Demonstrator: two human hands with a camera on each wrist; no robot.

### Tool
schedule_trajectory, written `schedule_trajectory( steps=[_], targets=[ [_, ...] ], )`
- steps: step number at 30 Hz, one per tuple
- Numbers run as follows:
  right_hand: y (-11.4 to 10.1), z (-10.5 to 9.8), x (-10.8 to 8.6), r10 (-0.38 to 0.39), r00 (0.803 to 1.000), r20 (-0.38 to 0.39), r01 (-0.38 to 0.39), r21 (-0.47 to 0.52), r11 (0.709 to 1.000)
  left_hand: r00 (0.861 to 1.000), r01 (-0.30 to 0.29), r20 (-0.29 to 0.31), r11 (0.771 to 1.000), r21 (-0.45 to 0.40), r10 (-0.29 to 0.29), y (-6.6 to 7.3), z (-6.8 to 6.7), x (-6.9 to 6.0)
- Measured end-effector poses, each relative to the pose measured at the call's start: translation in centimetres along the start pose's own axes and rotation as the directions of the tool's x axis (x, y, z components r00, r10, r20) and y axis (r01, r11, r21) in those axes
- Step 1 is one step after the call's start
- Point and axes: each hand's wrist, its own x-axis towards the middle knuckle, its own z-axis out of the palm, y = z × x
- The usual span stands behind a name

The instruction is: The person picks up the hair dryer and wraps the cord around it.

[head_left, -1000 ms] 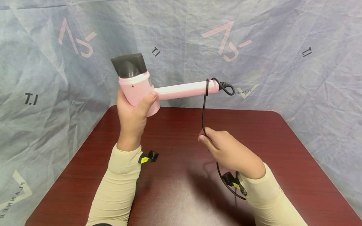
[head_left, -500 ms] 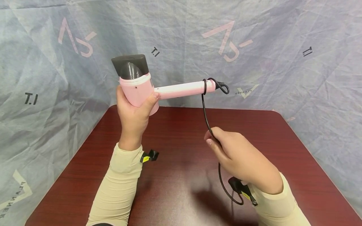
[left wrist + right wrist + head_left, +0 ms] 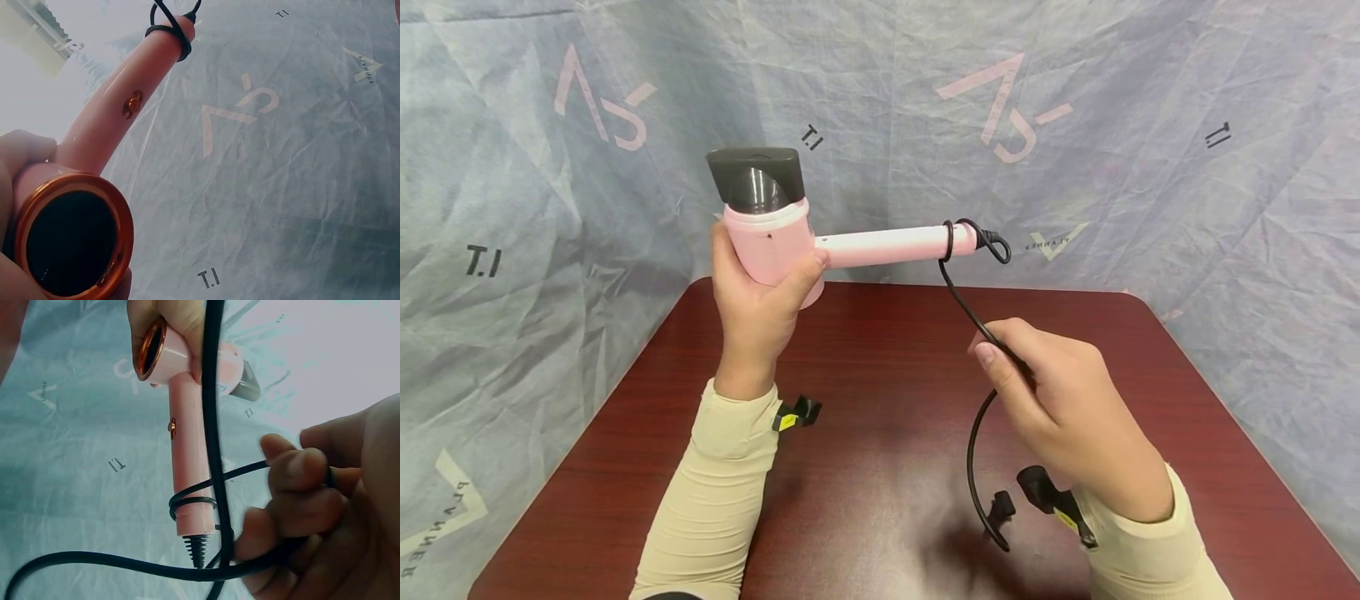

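Note:
A pink hair dryer (image 3: 767, 246) with a dark nozzle (image 3: 760, 179) is held above the table by my left hand (image 3: 752, 321), whose fingers and thumb wrap its barrel. Its handle (image 3: 119, 94) points right in the head view. The black cord (image 3: 961, 298) loops round the handle's end and runs down to my right hand (image 3: 1067, 408), which pinches it between thumb and fingers. Below that hand the loose cord curves down to a plug (image 3: 1002, 508). In the right wrist view my curled fingers (image 3: 306, 512) grip the cord (image 3: 215, 425).
A dark red wooden table (image 3: 865, 358) lies below both hands. Grey-blue cloth (image 3: 880, 108) with printed letters hangs behind it and at both sides. Small black devices (image 3: 797, 412) are strapped at both wrists.
My right hand has moved right and slightly up with the cord, which now slants from the handle. The plug has come into view. The dryer has shifted slightly right.

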Motion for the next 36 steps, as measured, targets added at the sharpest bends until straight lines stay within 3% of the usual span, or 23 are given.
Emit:
schedule_trajectory(
  steps=[3, 8, 13, 25, 36],
  targets=[
    [0.2, 0.0, 0.1, -0.046, 0.996, -0.079, 0.045, -0.005, 0.999, 0.999, 0.032, 0.022, 0.998, 0.051, -0.033, 0.2, 0.0, -0.1],
    [0.8, -0.1, 0.3, -0.092, 0.985, -0.144, 0.091, -0.015, 0.996, 0.993, 0.083, 0.07, 0.983, 0.161, -0.095, 0.6, -0.2, -0.2],
    [1.3, -0.2, 0.5, -0.124, 0.973, -0.193, 0.12, -0.031, 0.992, 0.985, 0.088, 0.125, 0.971, 0.22, -0.118, 0.7, -0.4, -0.3],
    [2.1, -0.5, 1.2, -0.129, 0.955, -0.267, 0.106, -0.098, 0.99, 0.961, 0.112, 0.207, 0.945, 0.307, -0.181, 1.2, -0.6, -0.3],
    [3.2, -0.6, 1.1, -0.111, 0.945, -0.308, 0.076, -0.124, 0.989, 0.937, 0.083, 0.295, 0.94, 0.332, -0.187, 1.1, -0.8, -0.3]
  ],
)
